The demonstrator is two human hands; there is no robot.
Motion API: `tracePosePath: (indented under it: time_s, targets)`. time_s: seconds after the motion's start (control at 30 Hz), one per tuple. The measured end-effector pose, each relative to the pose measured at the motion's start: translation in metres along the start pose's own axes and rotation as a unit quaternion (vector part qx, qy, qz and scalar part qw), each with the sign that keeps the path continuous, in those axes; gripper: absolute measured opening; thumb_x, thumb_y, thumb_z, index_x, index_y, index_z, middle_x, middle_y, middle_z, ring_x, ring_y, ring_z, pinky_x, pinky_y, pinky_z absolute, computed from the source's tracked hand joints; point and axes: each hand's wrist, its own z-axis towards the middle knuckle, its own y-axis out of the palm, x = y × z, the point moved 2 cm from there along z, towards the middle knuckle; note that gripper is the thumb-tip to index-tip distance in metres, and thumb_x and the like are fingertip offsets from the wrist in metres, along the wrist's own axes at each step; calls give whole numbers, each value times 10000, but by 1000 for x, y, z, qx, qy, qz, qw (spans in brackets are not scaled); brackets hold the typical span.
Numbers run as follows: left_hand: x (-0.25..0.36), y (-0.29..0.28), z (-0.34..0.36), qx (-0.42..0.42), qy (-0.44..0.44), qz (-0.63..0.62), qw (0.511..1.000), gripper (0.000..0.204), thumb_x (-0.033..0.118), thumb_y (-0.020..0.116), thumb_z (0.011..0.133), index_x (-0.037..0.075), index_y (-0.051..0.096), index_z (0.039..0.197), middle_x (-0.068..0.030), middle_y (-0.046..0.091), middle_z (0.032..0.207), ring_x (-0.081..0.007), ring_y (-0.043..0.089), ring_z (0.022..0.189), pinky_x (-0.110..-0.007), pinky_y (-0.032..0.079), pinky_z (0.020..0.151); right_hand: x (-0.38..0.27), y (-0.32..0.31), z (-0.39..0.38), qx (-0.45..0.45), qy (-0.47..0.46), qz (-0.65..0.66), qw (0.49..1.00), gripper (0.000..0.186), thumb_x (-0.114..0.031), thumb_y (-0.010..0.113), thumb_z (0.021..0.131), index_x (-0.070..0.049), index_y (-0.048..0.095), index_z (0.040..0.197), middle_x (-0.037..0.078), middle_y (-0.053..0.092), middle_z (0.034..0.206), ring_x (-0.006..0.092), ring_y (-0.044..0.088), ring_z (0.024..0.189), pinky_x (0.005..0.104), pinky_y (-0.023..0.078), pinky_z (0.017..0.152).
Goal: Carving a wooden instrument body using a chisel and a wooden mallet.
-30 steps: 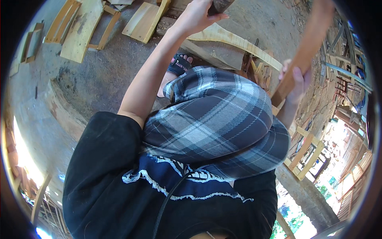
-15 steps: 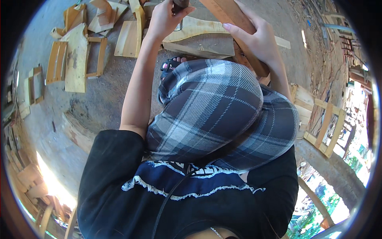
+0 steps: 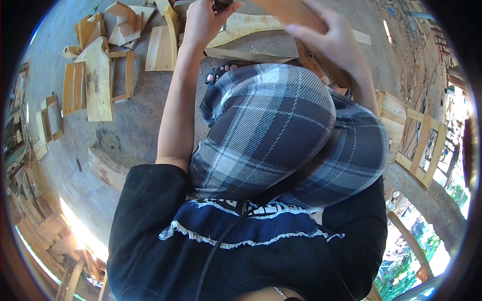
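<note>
My left hand is at the top edge, fingers wrapped round a dark brown, rounded handle. Most of that handle is cut off by the frame, so its kind does not show. To its right, my right hand grips a reddish-brown wooden piece, the thumb on its near side. This hand is blurred and its fingertips are partly hidden. The wooden piece slants down beside my knee, in plaid trousers. Just beyond the knee lie a pale curved board and a grey-brown wooden block.
On the floor to the left are several wooden offcuts and slatted frames, among them a pale plank. A slatted wooden frame stands at the right. Near my left elbow lies a rough timber. My sandalled foot shows beside the knee.
My right hand has shifted slightly right and down, blurring with motion. The wooden piece's top looks blurred too. My left hand keeps its hold on the handle. The whole view has shifted slightly.
</note>
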Motion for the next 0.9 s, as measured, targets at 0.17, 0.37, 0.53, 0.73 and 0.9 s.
tracePosePath:
  time_s: [0.17, 0.37, 0.53, 0.73, 0.9]
  targets:
    - [-5, 4, -4, 7, -7, -34, 999, 282, 86, 718, 822, -10, 566, 1039, -49, 626, 781, -87, 556, 679, -279, 481, 611, -12, -4, 1, 29, -58, 46, 997, 699, -268, 750, 776, 42, 471, 1336, 166, 608, 1200, 218, 597, 1059, 316, 448, 934]
    - [-1, 5, 1, -5, -23, -1, 1000, 267, 109, 735, 808, -9, 594, 1003, -24, 625, 748, -92, 569, 663, -276, 481, 597, 2, -7, -2, -19, 0, -81, 997, 706, -279, 745, 782, 55, 465, 1337, 187, 618, 1185, 214, 586, 1082, 312, 444, 943]
    - [18, 8, -2, -1, -31, 47, 998, 242, 119, 745, 783, 8, 588, 930, -77, 599, 670, -134, 551, 585, -300, 471, 562, -4, -12, -5, -18, 1, -46, 999, 739, -294, 756, 775, 12, 451, 1375, 206, 580, 1261, 239, 544, 1189, 327, 409, 1002]
    - [-9, 19, 2, 34, 31, 178, 983, 363, 352, 759, 754, 55, 641, 925, -167, 654, 734, -374, 647, 688, -452, 521, 640, 9, -8, -9, 60, 16, 38, 997, 584, -171, 699, 821, 39, 495, 1326, 126, 619, 1189, 176, 597, 1064, 295, 444, 931]
    - [-10, 41, -8, 41, 41, 99, 993, 330, 316, 725, 775, 49, 572, 892, -180, 648, 832, -401, 629, 811, -471, 498, 698, 30, -3, -17, -18, 64, -29, 997, 618, -142, 682, 822, 31, 446, 1366, 160, 604, 1184, 177, 596, 1044, 289, 457, 903]
